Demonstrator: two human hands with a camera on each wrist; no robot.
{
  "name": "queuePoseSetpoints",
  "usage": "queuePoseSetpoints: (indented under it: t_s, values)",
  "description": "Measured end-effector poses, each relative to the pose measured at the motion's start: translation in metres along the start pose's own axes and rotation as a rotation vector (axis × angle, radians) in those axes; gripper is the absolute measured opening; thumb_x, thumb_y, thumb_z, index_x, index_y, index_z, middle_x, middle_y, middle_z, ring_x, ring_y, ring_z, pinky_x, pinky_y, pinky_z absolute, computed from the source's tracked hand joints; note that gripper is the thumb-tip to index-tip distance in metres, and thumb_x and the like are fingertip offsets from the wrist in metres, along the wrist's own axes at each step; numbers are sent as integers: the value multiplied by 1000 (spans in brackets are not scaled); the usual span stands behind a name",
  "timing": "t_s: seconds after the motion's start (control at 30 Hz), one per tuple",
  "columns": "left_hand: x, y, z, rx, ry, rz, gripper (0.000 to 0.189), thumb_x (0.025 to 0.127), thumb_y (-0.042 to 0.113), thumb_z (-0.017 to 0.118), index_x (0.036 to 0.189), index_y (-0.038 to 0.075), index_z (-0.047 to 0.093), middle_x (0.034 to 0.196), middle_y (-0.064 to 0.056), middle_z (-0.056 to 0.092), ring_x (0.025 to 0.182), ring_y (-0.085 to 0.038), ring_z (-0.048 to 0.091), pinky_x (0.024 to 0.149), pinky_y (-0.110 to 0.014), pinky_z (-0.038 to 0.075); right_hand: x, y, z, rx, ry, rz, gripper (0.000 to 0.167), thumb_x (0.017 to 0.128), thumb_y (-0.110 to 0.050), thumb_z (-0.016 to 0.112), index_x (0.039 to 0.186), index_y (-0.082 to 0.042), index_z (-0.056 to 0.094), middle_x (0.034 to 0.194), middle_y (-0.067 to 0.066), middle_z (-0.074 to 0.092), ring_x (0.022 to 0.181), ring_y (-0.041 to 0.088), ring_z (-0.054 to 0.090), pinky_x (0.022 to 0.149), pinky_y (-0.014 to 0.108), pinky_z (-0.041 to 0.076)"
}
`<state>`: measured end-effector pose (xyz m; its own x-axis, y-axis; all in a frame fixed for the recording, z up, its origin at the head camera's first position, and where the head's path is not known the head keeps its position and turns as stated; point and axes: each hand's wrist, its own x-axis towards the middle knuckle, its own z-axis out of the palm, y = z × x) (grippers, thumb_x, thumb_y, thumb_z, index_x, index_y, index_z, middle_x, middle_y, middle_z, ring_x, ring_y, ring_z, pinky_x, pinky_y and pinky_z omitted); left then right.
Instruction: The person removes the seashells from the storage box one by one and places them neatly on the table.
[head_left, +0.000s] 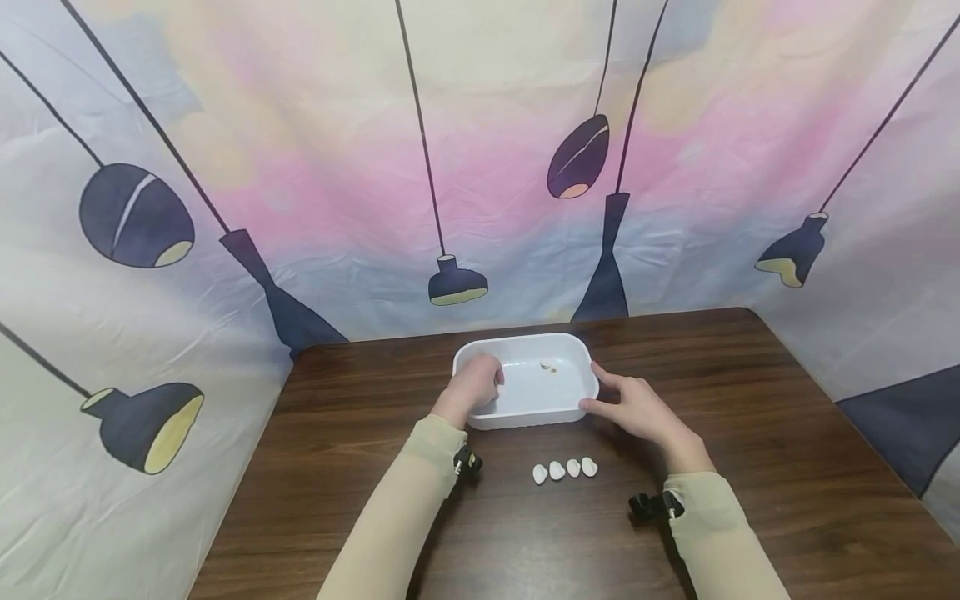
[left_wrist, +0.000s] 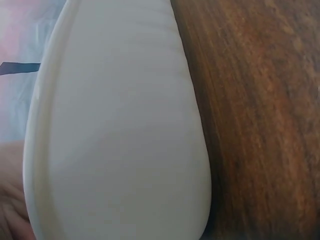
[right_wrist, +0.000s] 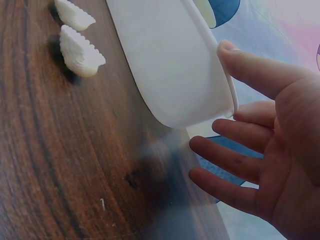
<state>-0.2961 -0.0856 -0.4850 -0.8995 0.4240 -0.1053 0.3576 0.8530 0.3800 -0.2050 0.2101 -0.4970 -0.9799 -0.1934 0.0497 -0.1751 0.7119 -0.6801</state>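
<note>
A white rectangular tray [head_left: 528, 417] with rounded corners sits toward the back of the table. My left hand [head_left: 476, 385] reaches over its left end with fingers curled down inside; the fingertips are hidden, so I cannot tell whether they hold anything. At the opposite end my right hand [head_left: 633, 406] holds the tray's near right corner between thumb and index finger, the other fingers spread outside it. Small yellowish pieces [head_left: 548, 367] lie on the tray floor. In front of the tray, several small white shell-like pieces [head_left: 573, 467] with ridged edges stand in a row.
The dark brown wooden table [head_left: 360, 500] ends just behind the tray, at a hanging cloth [head_left: 517, 225] printed with lamps. Both wrists wear black camera mounts, which sit low over the table on either side of the row of white pieces.
</note>
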Motion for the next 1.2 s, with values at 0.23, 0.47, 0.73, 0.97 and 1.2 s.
queuePoseSetpoints:
  t_s: [0.23, 0.47, 0.73, 0.97, 1.2]
  values:
    - [2, -2, 1, 22, 5, 2, 13, 89, -7, 76, 94, 4, 74, 95, -6, 69, 92, -24, 62, 92, -40, 55, 0, -1, -1, 2, -3, 5, 86, 97, -48, 77, 162, -3, 42, 151, 28, 56, 140, 45, 54, 112, 63, 43]
    - [3, -2, 2, 32, 5, 2, 6, 102, 9, 72, 103, 4, 75, 103, -8, 71, 101, -26, 65, 99, -42, 53, 0, -2, 0, 5, -4, 0, 86, 97, -48, 77, 161, -2, 42, 152, 28, 55, 140, 45, 53, 112, 63, 43]
    - [5, -2, 1, -10, 9, 17, 13, 107, 12, 65, 113, 3, 72, 108, -10, 71, 103, -26, 65, 100, -43, 53, -1, 0, 0, 3, 1, 1, 86, 98, -48, 77, 162, -3, 42, 151, 28, 55, 140, 44, 54, 112, 63, 43]
    - [4, -1, -1, -36, 5, 52, 14, 106, 7, 63, 113, 4, 75, 107, -10, 72, 100, -25, 66, 98, -42, 53, -2, -1, -1, 7, -1, 6, 85, 98, -47, 77, 162, -3, 42, 151, 28, 55, 139, 44, 55, 112, 63, 43]
    - [4, -4, 2, -52, -16, 86, 12, 104, 8, 67, 109, 7, 78, 98, -5, 71, 92, -21, 62, 92, -40, 52, -1, 0, 0, 6, -2, -5, 85, 98, -47, 77, 162, -3, 42, 150, 28, 56, 139, 45, 55, 111, 63, 44]
